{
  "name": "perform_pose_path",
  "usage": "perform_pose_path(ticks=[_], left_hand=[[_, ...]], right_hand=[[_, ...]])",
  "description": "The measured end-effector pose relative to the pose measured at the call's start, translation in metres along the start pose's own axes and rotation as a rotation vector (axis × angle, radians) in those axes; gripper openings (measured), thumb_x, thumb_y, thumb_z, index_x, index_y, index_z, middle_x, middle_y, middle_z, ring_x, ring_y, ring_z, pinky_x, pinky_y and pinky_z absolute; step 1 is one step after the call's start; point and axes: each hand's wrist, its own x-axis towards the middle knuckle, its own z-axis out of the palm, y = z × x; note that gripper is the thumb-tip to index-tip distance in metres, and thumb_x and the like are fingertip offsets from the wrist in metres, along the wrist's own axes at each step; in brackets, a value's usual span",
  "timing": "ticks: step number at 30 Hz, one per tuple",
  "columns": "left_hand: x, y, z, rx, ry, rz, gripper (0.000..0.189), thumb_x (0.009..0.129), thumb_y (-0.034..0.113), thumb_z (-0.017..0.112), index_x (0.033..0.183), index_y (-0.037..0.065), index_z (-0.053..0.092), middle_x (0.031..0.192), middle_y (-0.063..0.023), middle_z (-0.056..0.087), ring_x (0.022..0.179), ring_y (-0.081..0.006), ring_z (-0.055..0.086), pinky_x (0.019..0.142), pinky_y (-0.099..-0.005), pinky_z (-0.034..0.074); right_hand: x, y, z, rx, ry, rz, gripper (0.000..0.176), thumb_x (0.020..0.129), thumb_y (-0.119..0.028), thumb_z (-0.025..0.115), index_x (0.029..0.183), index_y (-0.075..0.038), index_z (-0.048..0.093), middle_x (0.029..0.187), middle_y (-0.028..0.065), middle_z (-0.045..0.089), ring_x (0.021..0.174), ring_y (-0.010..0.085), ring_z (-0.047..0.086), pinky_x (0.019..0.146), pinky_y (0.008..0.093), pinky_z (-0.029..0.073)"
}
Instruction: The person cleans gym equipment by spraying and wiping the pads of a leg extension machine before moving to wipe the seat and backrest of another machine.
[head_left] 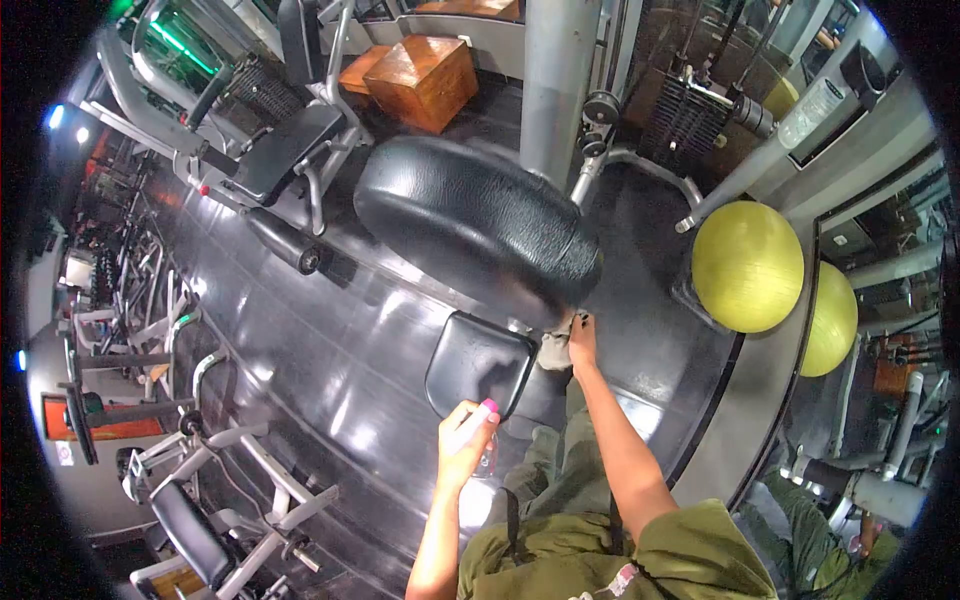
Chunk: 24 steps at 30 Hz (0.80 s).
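Observation:
My left hand (464,442) is closed around the neck of a spray bottle (487,462) with a pink tip and a clear body, mostly hidden behind the fingers and wrist. My right hand (583,342) grips a greyish cloth (554,352) at the lower right end of a large black padded cushion (470,215). Part of the cloth is bunched below the fingers. Under that cushion sits a smaller black seat pad (480,360), just beyond the bottle.
A yellow exercise ball (748,266) rests at the right beside a mirror. Wooden boxes (422,82) stand at the back. A machine with a black bench (285,150) is at upper left, another bench (195,535) at lower left. A grey post (550,90) rises behind the cushion.

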Motion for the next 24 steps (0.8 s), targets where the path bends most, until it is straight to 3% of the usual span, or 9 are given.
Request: perform_pose_path(ticks=[4,8,11,12,15,19,20,23,24], left_hand=[[0.003,0.016,0.007,-0.019,0.001,0.060,0.016,0.090,0.014,0.068,0.081,0.005,0.059,0.062,0.0013,0.058,0.053,-0.0045,0.052,0.053,-0.0204,0.040],[-0.001,0.062,0.015,-0.038,0.010,0.099,0.012,0.090,0.010,0.066,0.083,0.002,0.059,0.063,-0.0002,0.059,0.053,-0.0058,0.053,0.053,-0.0211,0.041],[-0.002,0.087,0.021,-0.081,-0.008,0.192,0.007,0.089,0.005,0.064,0.087,0.000,0.060,0.071,-0.0032,0.061,0.054,-0.0076,0.055,0.053,-0.0221,0.043],[-0.006,0.100,0.025,-0.074,-0.010,0.213,0.007,0.089,0.004,0.064,0.087,0.000,0.060,0.072,-0.0036,0.061,0.054,-0.0078,0.056,0.053,-0.0223,0.044],[-0.018,0.136,0.039,-0.079,0.022,0.287,0.008,0.087,0.003,0.066,0.086,-0.001,0.059,0.073,-0.0044,0.063,0.055,-0.0088,0.058,0.052,-0.0235,0.045],[-0.035,0.185,0.069,-0.021,0.136,0.332,0.017,0.089,0.013,0.067,0.086,-0.001,0.059,0.070,-0.0060,0.064,0.052,-0.0108,0.060,0.048,-0.0238,0.044],[-0.038,0.197,0.080,0.007,0.170,0.344,0.020,0.090,0.017,0.067,0.085,-0.001,0.059,0.072,-0.0068,0.065,0.050,-0.0117,0.060,0.047,-0.0236,0.043],[-0.041,0.227,0.113,-0.010,0.238,0.410,0.025,0.090,0.023,0.066,0.085,-0.001,0.059,0.074,-0.0075,0.067,0.047,-0.0126,0.060,0.045,-0.0232,0.041],[-0.042,0.234,0.124,-0.031,0.254,0.433,0.025,0.090,0.023,0.066,0.085,-0.001,0.059,0.075,-0.0075,0.067,0.046,-0.0126,0.060,0.045,-0.0232,0.041]], right_hand=[[0.007,-0.029,-0.021,-0.127,-0.097,0.012,0.028,0.095,-0.027,0.046,0.105,-0.001,0.053,0.096,0.0106,0.061,0.085,0.0200,0.057,0.076,0.0358,0.045],[-0.007,-0.100,-0.046,0.186,-0.122,-0.004,0.025,0.099,-0.025,0.046,0.106,-0.003,0.054,0.097,0.0023,0.058,0.085,0.0159,0.056,0.076,0.0320,0.045],[-0.011,-0.159,-0.067,0.598,-0.431,-0.157,0.031,0.102,-0.035,0.046,0.112,-0.007,0.057,0.100,0.0019,0.059,0.094,0.0106,0.056,0.081,0.0286,0.047],[-0.026,-0.198,-0.068,0.620,-0.376,-0.074,0.035,0.104,-0.037,0.040,0.116,-0.009,0.056,0.100,0.0030,0.061,0.094,0.0122,0.058,0.085,0.0302,0.048],[-0.016,-0.256,-0.079,0.621,-0.481,-0.068,0.042,0.105,-0.040,0.033,0.117,-0.008,0.056,0.101,0.0060,0.063,0.094,0.0164,0.061,0.085,0.0327,0.050],[0.026,-0.290,-0.085,0.774,-0.691,0.064,0.035,0.090,-0.021,0.042,0.117,-0.006,0.058,0.102,0.0108,0.065,0.097,0.0240,0.063,0.090,0.0391,0.050],[0.028,-0.305,-0.088,0.692,-0.711,0.072,0.044,0.079,-0.015,0.044,0.121,-0.006,0.055,0.105,0.0093,0.064,0.099,0.0250,0.062,0.093,0.0405,0.048],[0.024,-0.346,-0.091,0.527,-0.819,-0.113,0.048,0.077,-0.012,0.049,0.124,-0.006,0.052,0.109,0.0089,0.062,0.100,0.0254,0.062,0.092,0.0401,0.048],[0.034,-0.350,-0.092,0.534,-0.950,-0.192,0.049,0.077,-0.007,0.055,0.126,-0.006,0.050,0.112,0.0083,0.061,0.101,0.0234,0.062,0.092,0.0372,0.048]])
